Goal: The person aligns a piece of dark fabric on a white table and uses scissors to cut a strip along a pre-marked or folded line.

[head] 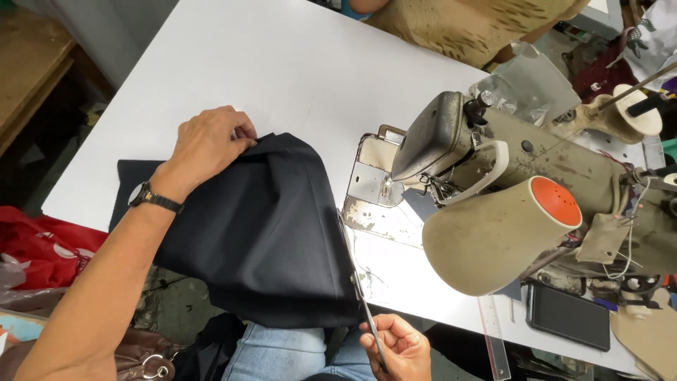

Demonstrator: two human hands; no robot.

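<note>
My left hand [208, 141] pinches the far edge of a dark navy piece of fabric [268, 226] that lies on the white table [282, 63] and hangs over its near edge toward my lap. A wristwatch [144, 196] sits on that wrist. My right hand [398, 346], low at the table's front edge, holds a thin metal tool, likely small scissors or snips [363, 300], along the fabric's right edge. Just right of the fabric stands a worn beige sewing machine [508, 190] with its needle plate [374, 180].
A clear ruler [493, 331] and a black phone [568, 316] lie near the front edge under the machine. A thread cone [624, 113] stands at the back right. A red bag [42, 247] and a brown bag [141, 356] sit at my left.
</note>
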